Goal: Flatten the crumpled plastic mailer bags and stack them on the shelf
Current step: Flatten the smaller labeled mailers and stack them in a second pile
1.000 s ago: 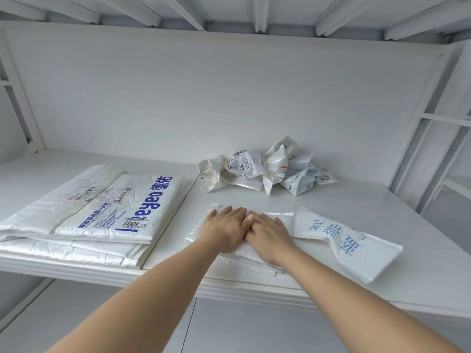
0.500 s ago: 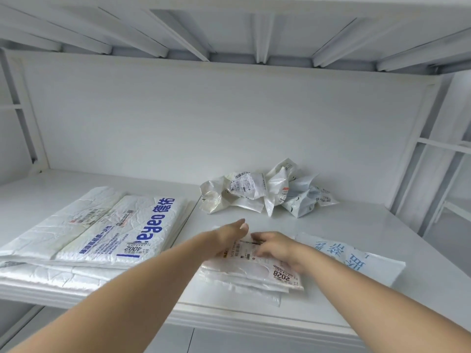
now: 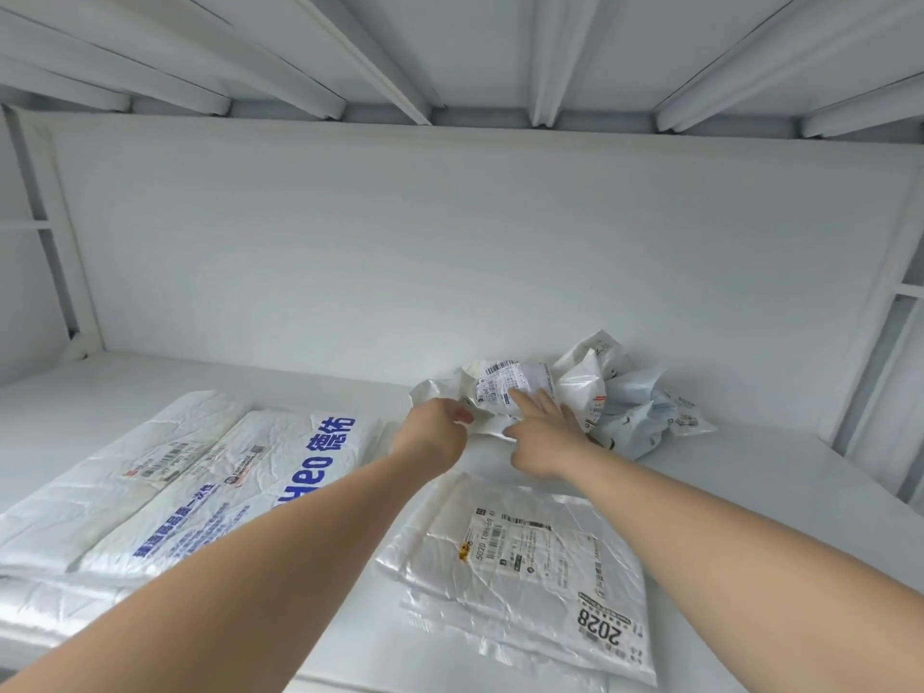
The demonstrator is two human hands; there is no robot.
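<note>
Several crumpled white mailer bags (image 3: 585, 387) lie in a pile at the back of the white shelf (image 3: 750, 482). The nearest crumpled bag (image 3: 505, 385) shows a shipping label. My left hand (image 3: 432, 432) curls its fingers round that bag's left edge. Straight fingers of my right hand (image 3: 537, 435) lie spread on its front, the index finger touching the label. A flattened mailer (image 3: 525, 552) marked 2028 rests near the shelf's front edge, under my right forearm. At the left sits a stack of flattened bags (image 3: 200, 482) with blue print on top.
The shelf's white back wall rises right behind the crumpled pile. Ribbed underside of the upper shelf hangs overhead. White frame posts (image 3: 880, 312) stand at the right and left ends. Bare shelf surface stretches to the right of the flattened mailer.
Both hands left the flattened mailer at the front and reached back to the labelled crumpled bag. The mailer stays flat where it was pressed. The camera has moved closer and tilted up.
</note>
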